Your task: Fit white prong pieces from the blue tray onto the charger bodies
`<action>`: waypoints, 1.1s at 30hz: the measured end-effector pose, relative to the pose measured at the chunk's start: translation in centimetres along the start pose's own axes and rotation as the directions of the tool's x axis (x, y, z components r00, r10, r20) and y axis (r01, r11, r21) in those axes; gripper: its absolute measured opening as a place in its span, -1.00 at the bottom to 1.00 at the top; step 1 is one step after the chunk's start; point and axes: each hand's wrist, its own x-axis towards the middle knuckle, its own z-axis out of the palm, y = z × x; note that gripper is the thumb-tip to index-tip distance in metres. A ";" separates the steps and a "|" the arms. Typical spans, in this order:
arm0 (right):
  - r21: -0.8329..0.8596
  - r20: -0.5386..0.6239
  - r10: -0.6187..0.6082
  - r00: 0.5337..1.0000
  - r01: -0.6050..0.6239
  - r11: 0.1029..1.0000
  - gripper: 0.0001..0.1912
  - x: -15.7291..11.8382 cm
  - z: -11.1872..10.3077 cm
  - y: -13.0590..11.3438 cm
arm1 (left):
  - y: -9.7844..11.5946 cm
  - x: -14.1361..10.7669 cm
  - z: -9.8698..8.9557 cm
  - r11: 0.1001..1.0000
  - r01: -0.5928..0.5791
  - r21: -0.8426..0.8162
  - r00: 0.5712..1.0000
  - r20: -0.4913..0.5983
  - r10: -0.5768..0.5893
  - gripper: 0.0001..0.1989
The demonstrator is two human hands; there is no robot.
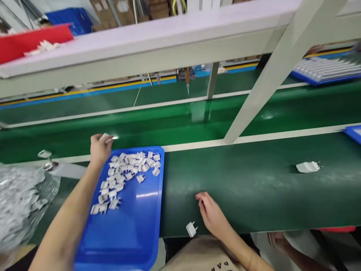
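My left hand (pixel 99 149) is closed on a white plug piece (pixel 106 137), above the far left corner of a blue tray (pixel 132 241). Many small white plug adapters (pixel 124 169) lie in the tray's far and left parts. My right hand (pixel 210 212) rests over the green bench (pixel 239 188) with its fingers curled; whether anything is between them is hidden. Near it, one white plug (pixel 191 229) lies at the bench's front edge with its pins up. Another white plug (pixel 308 166) lies farther right.
At left are a clear plastic bag of white parts (pixel 19 199) and a metal-tipped white arm (pixel 66 169). A slanted post (pixel 262 82) and shelf (pixel 158 41) stand beyond the bench. A red bin (pixel 36 39) sits on the shelf. Another person's hand (pixel 278 241) shows at lower right.
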 end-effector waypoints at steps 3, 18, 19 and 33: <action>0.067 0.072 0.025 0.997 -0.030 0.997 -0.73 0.1 -0.6 0.0 | -0.1 -3.4 -2.0 0.992 -0.061 -0.112 0.993 0.096 0.072 -0.39; 0.311 0.164 -0.029 0.986 -0.023 0.950 -0.75 -0.5 -4.7 0.7 | 20.1 -30.4 -3.9 0.824 0.096 -0.558 0.919 0.368 0.142 -0.53; 0.322 0.132 0.040 0.990 -0.081 0.943 -0.72 -0.6 -5.5 1.1 | 21.2 -30.6 -3.2 0.817 0.094 -0.569 0.915 0.373 0.155 -0.58; 0.499 0.052 0.394 0.917 -0.366 0.786 -0.54 -2.8 -8.1 1.9 | 25.4 -31.2 -1.4 0.783 -0.144 -0.605 0.838 0.345 0.422 -0.60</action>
